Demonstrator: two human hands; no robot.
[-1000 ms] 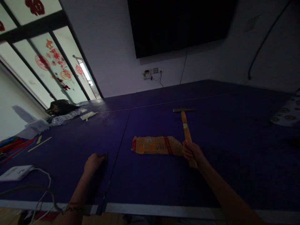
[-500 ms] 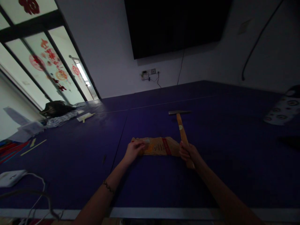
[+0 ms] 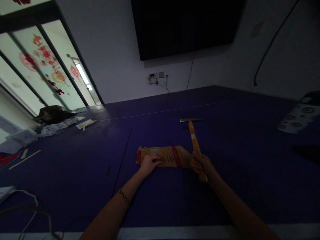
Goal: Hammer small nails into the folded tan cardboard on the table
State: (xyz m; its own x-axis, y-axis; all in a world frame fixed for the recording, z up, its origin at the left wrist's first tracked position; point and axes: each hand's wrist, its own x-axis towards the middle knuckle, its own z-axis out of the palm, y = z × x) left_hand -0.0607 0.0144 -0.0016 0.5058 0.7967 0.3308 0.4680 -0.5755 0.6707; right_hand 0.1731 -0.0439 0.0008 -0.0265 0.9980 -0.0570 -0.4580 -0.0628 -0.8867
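My right hand (image 3: 200, 163) is wrapped round the lower wooden handle of a hammer (image 3: 195, 141). Its metal head points away from me, over the purple tabletop (image 3: 160, 196). In front of me lies a flat, torn-edged piece of brown cardboard (image 3: 183, 156) with red bands and dark print. My left hand (image 3: 149, 164) rests on the cardboard's left half, thumb and fingertips pinched together near the print. Whatever is between those fingertips, if anything, is too small to make out. The hammer handle overlaps the cardboard's right end.
Thin dark slivers (image 3: 107, 172) lie left of the cardboard. A white device (image 3: 6, 193) with cables sits at the near left. Papers, a dark bag (image 3: 52, 114) and yellow strips lie farther left. A patterned cylindrical object (image 3: 298, 115) is at the right, before the wall.
My left hand has moved right and slightly nearer along the cardboard, uncovering its left end. The right hand and hammer stay almost in place. The view has shifted slightly.
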